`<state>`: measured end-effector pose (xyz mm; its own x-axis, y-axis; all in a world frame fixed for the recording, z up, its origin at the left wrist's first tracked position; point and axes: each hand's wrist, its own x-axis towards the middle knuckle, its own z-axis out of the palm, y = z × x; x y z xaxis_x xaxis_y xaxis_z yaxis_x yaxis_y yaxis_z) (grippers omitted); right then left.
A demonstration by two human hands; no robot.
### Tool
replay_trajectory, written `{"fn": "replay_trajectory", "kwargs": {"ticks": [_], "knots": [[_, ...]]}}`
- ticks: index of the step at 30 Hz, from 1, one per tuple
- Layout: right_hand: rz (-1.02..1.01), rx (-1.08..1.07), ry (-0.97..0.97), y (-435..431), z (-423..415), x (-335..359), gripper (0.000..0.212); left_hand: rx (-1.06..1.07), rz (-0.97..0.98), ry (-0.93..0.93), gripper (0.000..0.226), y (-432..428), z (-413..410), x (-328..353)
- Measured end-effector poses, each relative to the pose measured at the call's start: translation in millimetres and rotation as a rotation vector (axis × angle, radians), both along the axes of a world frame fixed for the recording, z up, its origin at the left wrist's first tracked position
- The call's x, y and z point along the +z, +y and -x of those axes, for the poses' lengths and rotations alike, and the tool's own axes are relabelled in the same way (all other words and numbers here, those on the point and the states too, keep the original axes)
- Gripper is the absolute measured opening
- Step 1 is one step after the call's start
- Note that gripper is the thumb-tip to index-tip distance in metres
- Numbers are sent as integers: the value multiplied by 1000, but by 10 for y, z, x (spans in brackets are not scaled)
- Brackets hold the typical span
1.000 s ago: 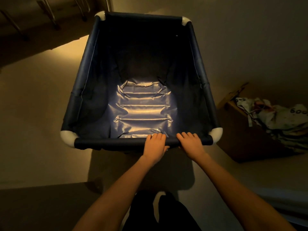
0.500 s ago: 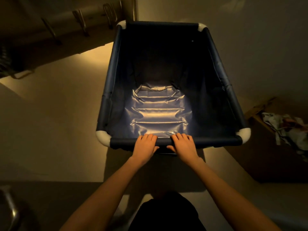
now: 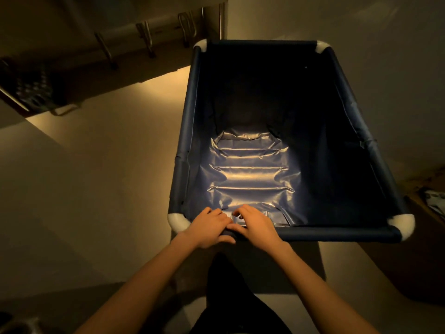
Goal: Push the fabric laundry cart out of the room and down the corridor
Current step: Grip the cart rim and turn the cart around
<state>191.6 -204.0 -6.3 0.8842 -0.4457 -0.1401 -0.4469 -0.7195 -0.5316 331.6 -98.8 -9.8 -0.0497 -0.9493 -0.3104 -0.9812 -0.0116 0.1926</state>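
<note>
With both hands closed over the near rail, left hand (image 3: 210, 225) beside the lower-left corner cap and right hand (image 3: 257, 225) touching it, the laundry cart (image 3: 277, 145) extends long-axis toward upper frame, so the push likely lands off-centre.

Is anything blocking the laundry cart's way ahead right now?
Nothing visible stands directly ahead of the laundry cart; both the left hand and the right hand grip its near rail. Metal racks stand off to its front left.

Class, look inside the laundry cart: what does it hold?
The laundry cart holds only its shiny, creased blue liner; no laundry shows. The far end is too dark to judge.
</note>
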Motion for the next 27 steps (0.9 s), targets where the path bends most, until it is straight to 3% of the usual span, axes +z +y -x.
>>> {"fn": "replay_trajectory", "kwargs": {"ticks": [3,11,18,27], "knots": [[6,-79,-76,-48,-253,-22,35,-67,92,-22,67,-104,-552,197],[79,-113,-56,-58,-858,7,34,-133,134,-179,41,-291,-1540,230],[136,-172,26,-140,-1109,-31,35,-195,215,-96,34,-394,-1756,118],[204,-513,124,-223,-1390,-62,32,-452,183,87,38,-823,-2226,-124]]}}
